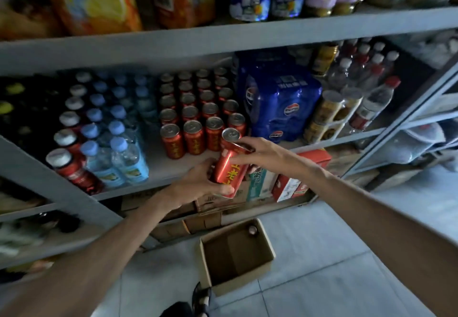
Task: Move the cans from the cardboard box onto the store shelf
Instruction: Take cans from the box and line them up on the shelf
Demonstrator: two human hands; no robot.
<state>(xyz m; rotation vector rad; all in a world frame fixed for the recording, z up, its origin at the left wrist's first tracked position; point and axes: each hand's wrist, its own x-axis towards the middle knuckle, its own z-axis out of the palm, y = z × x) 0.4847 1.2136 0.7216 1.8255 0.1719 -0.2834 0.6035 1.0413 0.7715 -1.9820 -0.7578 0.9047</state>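
Note:
My left hand (198, 182) grips a tilted red can with yellow characters (229, 171) just in front of the middle shelf (171, 165). My right hand (264, 153) holds a second red can (229, 140) right above it, its silver top facing the shelf. Both cans hover at the front right of several rows of matching red cans (193, 118) that stand on the shelf. Below, on the floor, lies the open cardboard box (266, 247) with one can (252, 230) left in its far corner.
Capped water bottles (116, 148) stand left of the can rows and a blue shrink-wrapped soda pack (280, 103) stands right of them. Cartons (285, 185) fill the shelf below. The upper shelf edge (223, 41) runs above. A shoe (200, 299) is beside the box.

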